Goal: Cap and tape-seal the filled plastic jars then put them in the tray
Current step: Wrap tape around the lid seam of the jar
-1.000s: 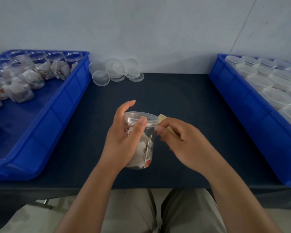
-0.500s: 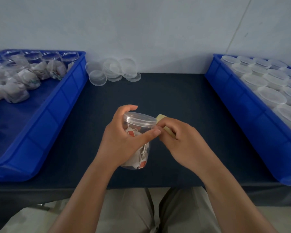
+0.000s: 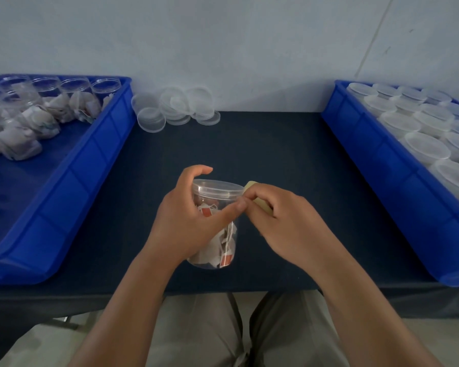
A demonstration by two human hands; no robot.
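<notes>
A clear plastic jar (image 3: 217, 245) filled with white and red sachets stands on the dark table, with a clear lid (image 3: 216, 188) on top. My left hand (image 3: 188, 223) grips the jar from the left, thumb across its front just under the lid. My right hand (image 3: 284, 221) holds a small yellowish tape roll (image 3: 261, 203) against the jar's right side at lid height, its fingertips meeting my left thumb. Any tape strip on the jar is too faint to see.
A blue tray (image 3: 90, 165) on the left holds several open filled jars (image 3: 72, 102). Another blue tray (image 3: 376, 160) on the right holds several capped jars (image 3: 424, 144). Loose clear lids (image 3: 175, 107) are piled at the back of the table, against the wall.
My left thumb slid from the lid's rim down across the jar's front to meet my right fingertips. The right hand with the tape stayed at the jar's right side.
</notes>
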